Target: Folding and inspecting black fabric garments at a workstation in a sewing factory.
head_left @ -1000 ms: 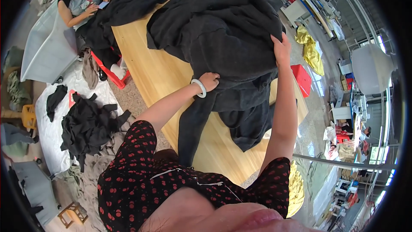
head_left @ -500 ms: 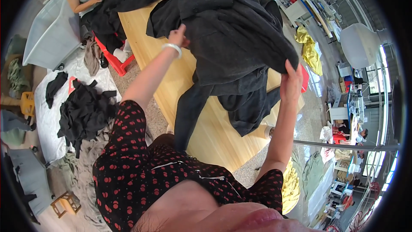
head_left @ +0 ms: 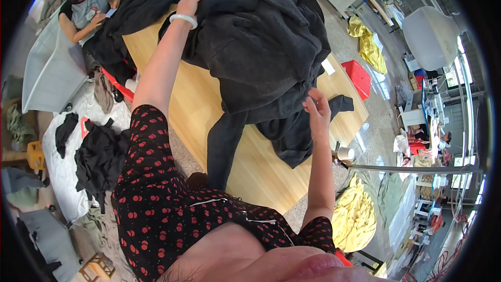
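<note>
Wooden surface (head_left: 266,177) carries black garments (head_left: 261,52), heaped, none neatly folded. The left hand (head_left: 189,5) is at their far-left edge, the half-curled right hand (head_left: 319,108) near-right; neither grip is clear.

Pale wooden table (head_left: 261,188), glossy grey floor (head_left: 380,120), bright windows (head_left: 462,73)

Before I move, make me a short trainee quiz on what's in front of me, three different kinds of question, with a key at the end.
1. Which wrist wears the white bracelet?
2. True or false: the left hand reaches farther forward than the right hand.
3. The black clothes between the hands lie on a table whose top shows: A) grey metal, B) wood grain, C) clear glass.

Key: 1. The left. 2. True. 3. B.
</note>
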`<action>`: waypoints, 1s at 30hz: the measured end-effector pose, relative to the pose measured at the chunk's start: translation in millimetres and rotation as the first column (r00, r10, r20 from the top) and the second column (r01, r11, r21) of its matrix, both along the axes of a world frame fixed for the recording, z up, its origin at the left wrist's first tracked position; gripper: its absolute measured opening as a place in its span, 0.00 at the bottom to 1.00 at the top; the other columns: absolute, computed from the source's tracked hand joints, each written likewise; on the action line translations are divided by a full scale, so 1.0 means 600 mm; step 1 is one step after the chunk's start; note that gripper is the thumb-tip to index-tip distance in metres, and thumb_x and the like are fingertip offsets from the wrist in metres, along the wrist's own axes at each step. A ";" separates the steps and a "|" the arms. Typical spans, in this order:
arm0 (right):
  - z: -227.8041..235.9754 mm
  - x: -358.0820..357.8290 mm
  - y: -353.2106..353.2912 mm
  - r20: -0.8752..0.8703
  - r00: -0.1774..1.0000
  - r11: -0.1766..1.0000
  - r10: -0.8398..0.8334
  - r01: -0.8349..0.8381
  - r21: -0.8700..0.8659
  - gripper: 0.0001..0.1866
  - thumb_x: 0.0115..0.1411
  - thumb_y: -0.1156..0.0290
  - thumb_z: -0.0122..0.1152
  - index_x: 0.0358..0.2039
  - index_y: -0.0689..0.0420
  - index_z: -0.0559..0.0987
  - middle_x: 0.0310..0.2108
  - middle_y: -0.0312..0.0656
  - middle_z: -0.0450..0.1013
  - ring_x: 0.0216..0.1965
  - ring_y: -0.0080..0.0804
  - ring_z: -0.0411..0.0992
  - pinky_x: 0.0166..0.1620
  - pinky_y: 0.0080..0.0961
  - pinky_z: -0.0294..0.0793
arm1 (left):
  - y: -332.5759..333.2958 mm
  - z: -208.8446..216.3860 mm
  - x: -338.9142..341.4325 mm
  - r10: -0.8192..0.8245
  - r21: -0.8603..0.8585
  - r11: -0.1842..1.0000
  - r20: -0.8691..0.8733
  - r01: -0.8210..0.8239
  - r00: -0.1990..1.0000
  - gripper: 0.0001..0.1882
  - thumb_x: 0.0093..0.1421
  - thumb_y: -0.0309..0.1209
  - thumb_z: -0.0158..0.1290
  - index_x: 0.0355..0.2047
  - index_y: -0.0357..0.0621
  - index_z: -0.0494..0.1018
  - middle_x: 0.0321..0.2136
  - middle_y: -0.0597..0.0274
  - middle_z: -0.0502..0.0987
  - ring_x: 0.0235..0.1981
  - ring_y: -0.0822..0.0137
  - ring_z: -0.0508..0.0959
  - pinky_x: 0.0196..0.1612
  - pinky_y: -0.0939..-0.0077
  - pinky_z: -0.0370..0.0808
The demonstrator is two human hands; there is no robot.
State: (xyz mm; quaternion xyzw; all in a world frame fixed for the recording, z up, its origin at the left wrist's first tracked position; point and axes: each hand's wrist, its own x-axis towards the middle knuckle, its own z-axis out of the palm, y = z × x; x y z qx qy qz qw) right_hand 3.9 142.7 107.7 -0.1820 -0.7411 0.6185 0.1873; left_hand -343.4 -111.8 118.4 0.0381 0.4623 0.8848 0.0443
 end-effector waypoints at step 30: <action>0.212 0.416 -0.136 -0.398 0.796 0.795 -0.457 0.165 -0.584 0.28 0.55 0.59 0.44 0.53 0.61 0.57 0.52 0.47 0.56 0.52 0.40 0.56 0.55 0.37 0.53 | 0.082 0.136 0.486 -0.467 -0.541 0.764 -0.839 -0.350 0.279 0.33 0.44 0.34 0.56 0.49 0.36 0.56 0.46 0.47 0.61 0.49 0.51 0.61 0.52 0.69 0.59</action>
